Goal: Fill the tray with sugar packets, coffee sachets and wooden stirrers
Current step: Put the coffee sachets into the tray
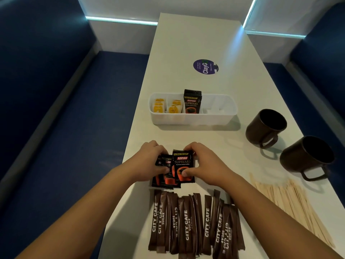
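Coffee sachets (173,170) sit fanned on the table (214,43), both hands (left hand (149,161), right hand (200,163)) pinching the stack from each side: square edges first, lift as 1 bundle, drop upright beside sachets in tray (194,119).

Table (233,53): long, white, running from 6 to 12 o'clock.
Sticker (205,66): round, purple, at 12.
Tray (193,118): white, centre, divided into compartments.
Mugs: two brown ones, at 3 (266,128) and at 4 (306,157).
Stirrers (291,200): loose wooden heap at 5.
Sugar (194,225): brown sticks in a row at 6.
Sachets (173,170): black, between sugar and tray.
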A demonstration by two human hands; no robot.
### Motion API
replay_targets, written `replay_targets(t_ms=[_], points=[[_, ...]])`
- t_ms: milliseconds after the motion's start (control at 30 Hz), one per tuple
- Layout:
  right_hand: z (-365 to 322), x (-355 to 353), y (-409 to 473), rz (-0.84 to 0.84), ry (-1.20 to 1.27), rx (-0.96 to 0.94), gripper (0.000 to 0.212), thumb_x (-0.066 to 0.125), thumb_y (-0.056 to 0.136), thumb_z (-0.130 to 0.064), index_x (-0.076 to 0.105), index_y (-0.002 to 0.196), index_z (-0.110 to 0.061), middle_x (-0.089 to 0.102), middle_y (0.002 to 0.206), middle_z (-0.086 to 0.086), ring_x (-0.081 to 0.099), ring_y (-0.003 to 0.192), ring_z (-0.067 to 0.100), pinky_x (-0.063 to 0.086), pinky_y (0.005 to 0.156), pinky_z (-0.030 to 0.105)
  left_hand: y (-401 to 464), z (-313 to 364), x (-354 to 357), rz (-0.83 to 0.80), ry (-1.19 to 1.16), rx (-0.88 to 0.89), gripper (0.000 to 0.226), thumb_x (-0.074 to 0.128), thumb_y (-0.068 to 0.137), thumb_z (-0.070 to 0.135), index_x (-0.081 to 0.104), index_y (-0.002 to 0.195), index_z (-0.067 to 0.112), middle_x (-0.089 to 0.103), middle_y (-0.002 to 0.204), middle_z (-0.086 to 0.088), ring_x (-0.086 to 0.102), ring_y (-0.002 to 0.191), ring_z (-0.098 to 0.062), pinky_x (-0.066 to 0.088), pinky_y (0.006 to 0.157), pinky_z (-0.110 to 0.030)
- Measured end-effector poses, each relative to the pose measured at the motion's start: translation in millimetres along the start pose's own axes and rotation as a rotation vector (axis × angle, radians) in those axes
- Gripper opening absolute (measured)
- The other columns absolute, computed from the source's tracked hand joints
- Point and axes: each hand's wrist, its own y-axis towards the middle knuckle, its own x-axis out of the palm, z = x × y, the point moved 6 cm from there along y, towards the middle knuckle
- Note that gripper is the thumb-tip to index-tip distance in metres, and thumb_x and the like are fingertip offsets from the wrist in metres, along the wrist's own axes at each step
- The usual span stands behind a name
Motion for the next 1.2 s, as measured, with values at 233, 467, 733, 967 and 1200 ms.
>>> replay_targets(t_ms=[233,467,733,967,1200], points=[[7.6,-12.2,-3.7,0.041,0.301,0.092,0.046,0.068,0.082,-0.001,0.050,0.118,-0.022,0.054,0.106,-0.007,0.065,0.079,0.011,0.056,0.063,0.021,6.2,0.3,-1.1,0.043,-0.106,-0.016,0.029,0.072,0.084,0.028,0.049,0.102,0.030,0.046,0.099,0.009,0.043,0.099,-0.014,0.040,0.082,-0.025],[9.7,-32.5,5.8,0.145,0.489,0.109,0.035,0.059,0.090,-0.001,0.054,0.117,-0.023,0.059,0.111,0.006,0.073,0.083,0.022,0.058,0.083,0.044,14.9,4.9,-22.6,0.158,-0.524,-0.079,0.021,0.067,0.090,0.018,0.053,0.104,0.025,0.066,0.101,0.005,0.065,0.091,-0.012,0.056,0.079,-0.032],[-10.3,-100.8,36.5,0.331,0.521,0.037,0.034,0.059,0.091,-0.001,0.055,0.117,-0.023,0.062,0.104,0.006,0.072,0.084,0.023,0.059,0.081,0.044,40.6,27.5,-80.0,0.359,-0.594,-0.018,0.020,0.059,0.095,0.015,0.053,0.112,0.021,0.069,0.097,0.006,0.064,0.085,-0.010,0.047,0.069,-0.020],[-19.6,-156.3,65.7,0.465,0.341,-0.017,0.035,0.056,0.092,-0.004,0.053,0.116,-0.029,0.060,0.100,-0.001,0.071,0.069,0.008,0.058,0.066,0.028,65.2,31.5,-116.7,0.463,-0.478,-0.024,0.018,0.054,0.098,0.017,0.051,0.114,0.023,0.065,0.100,0.007,0.063,0.089,-0.006,0.049,0.068,-0.021],[-39.7,-155.9,94.4,0.418,0.000,-0.101,0.037,0.050,0.091,-0.002,0.052,0.122,-0.024,0.056,0.104,-0.004,0.063,0.088,0.021,0.045,0.066,0.025,76.6,32.3,-128.6,0.481,-0.498,-0.033,0.019,0.054,0.098,0.017,0.050,0.116,0.023,0.063,0.102,0.008,0.061,0.090,-0.004,0.045,0.063,-0.014]])
